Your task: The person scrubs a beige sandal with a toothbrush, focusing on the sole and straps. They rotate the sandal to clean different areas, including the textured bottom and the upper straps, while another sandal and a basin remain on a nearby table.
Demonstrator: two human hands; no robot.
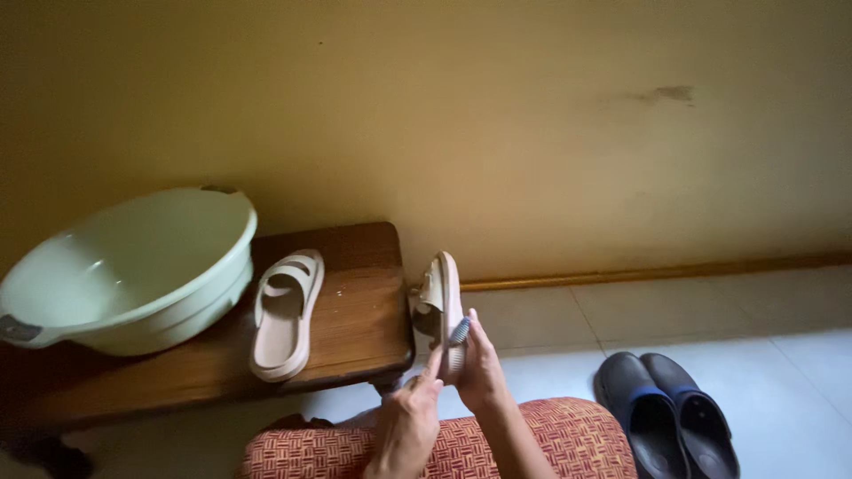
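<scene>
**Inspector:** State the item in hand and its position.

**Me:** A beige moulded rubber slide sandal [441,306], held upright on its side past the right end of the dark wooden bench [355,328], above my lap. My right hand [480,371] is closed around its lower end. My left hand [406,427] is closed, forefinger raised, and seems to grip the handle of a small dark-bristled brush [459,332], whose head lies against the sandal; the handle itself is hidden, so I cannot confirm the grip.

**Inspector:** The bench?

**Me:** The matching beige sandal [285,315] lies flat, sole down, near the middle of the bench, toe end at the front edge. A pale green plastic basin [133,270] sits at the left end, just beside that sandal; touching or not, I cannot tell.

**Inspector:** Surroundings?

**Me:** Red-and-cream patterned fabric [568,435] covers my lap. A pair of dark clogs with blue lining [666,412] stands on the pale tiled floor [781,381] to my right, well apart from the bench. A yellow wall [532,133] runs behind.
</scene>
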